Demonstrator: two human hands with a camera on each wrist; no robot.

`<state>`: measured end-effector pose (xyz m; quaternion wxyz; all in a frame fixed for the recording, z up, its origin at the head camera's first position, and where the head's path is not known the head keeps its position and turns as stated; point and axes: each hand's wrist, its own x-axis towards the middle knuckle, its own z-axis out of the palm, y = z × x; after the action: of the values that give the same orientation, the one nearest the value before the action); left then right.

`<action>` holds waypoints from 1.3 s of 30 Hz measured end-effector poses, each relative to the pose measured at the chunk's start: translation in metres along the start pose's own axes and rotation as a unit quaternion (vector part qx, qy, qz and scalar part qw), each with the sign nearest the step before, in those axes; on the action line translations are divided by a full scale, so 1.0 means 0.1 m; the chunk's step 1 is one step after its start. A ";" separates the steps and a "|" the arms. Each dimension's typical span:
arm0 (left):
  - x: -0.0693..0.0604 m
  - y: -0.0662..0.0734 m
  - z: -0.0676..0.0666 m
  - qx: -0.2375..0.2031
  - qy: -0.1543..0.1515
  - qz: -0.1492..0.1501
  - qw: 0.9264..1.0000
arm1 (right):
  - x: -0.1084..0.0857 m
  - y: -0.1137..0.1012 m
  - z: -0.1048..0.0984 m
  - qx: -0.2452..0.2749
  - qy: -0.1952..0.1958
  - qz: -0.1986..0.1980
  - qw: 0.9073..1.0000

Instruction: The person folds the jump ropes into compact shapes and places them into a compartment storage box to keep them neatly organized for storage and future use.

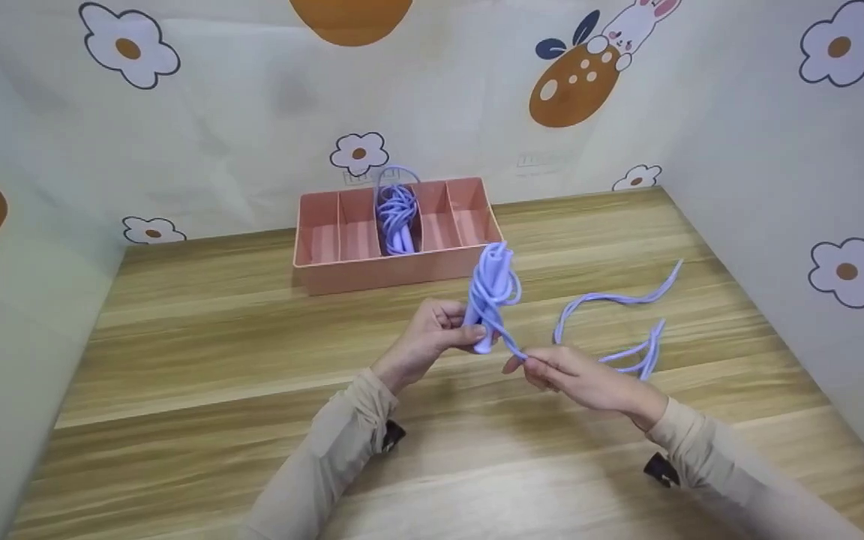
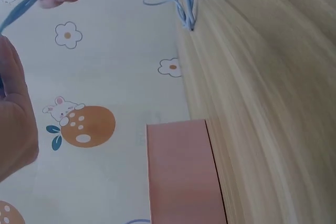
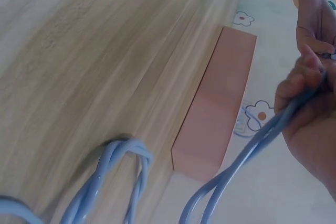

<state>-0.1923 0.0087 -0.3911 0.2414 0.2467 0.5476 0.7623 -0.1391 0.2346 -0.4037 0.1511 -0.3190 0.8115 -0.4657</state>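
Gripping a lavender-blue, cord-wrapped skipping-rope bundle with tubular handles above the brown wood-grain table, the left hand steadied it while the right hand pinched its twisted cord. Slack there could have let the uneven coils slip off.

The wood-grain tabletop before me and the patterned walls that enclose it.
Pale, faintly creased walls rise to my left, ahead and to my right, printed with dark-outlined flowers, orange-brown rounded shapes and a white rabbit leaning on a spotted one. The wood grain runs mostly crosswise in light and darker bands; a soft glare pales the tabletop nearest me.
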 end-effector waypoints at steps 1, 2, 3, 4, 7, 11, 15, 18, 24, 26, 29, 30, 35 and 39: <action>-0.01 0.00 -0.01 0.005 -0.007 0.004 1.000 | -0.01 0.01 0.00 0.005 -0.010 0.001 1.000; -0.02 0.01 -0.03 0.009 -0.013 0.007 1.000 | -0.01 0.03 0.00 0.010 -0.016 0.000 1.000; -0.02 0.01 -0.04 0.012 -0.019 0.009 1.000 | -0.02 0.05 0.01 0.010 -0.020 -0.002 1.000; -0.03 0.01 -0.06 0.014 -0.024 0.012 1.000 | -0.02 0.07 0.01 0.009 -0.024 -0.003 1.000; -0.05 0.03 -0.10 0.009 -0.034 0.019 0.999 | -0.05 0.14 -0.01 0.006 -0.032 -0.003 0.999; -0.09 0.03 -0.12 0.005 -0.069 0.035 0.997 | -0.08 0.27 -0.06 0.008 -0.055 0.013 0.998; -0.13 0.02 -0.06 0.048 -0.169 0.027 0.984 | -0.06 0.36 -0.12 0.011 -0.070 0.030 0.997; -0.14 0.02 0.02 0.089 -0.246 -0.004 0.965 | -0.01 0.39 -0.19 -0.015 -0.065 0.034 0.997; -0.15 0.02 0.13 0.163 -0.307 -0.065 0.935 | 0.12 0.34 -0.35 -0.085 -0.057 0.096 0.990; -0.15 0.01 0.15 0.183 -0.312 -0.077 0.929 | 0.17 0.33 -0.41 -0.107 -0.056 0.106 0.987; -0.15 -0.02 0.17 0.199 -0.326 -0.096 0.919 | 0.23 0.30 -0.50 -0.132 -0.064 0.103 0.984; -0.15 -0.03 0.18 0.207 -0.330 -0.102 0.915 | 0.26 0.29 -0.53 -0.134 -0.072 0.103 0.983; -0.14 -0.08 0.22 0.258 -0.333 -0.123 0.898 | 0.37 0.20 -0.63 -0.131 -0.116 0.108 0.979; -0.12 -0.07 0.24 0.344 -0.317 -0.114 0.876 | 0.43 0.12 -0.68 -0.151 -0.117 0.094 0.977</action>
<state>-0.1670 0.0207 -0.3925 0.3871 0.4785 0.6938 0.3738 -0.2126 0.2553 -0.3762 0.2378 -0.3128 0.8755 -0.2813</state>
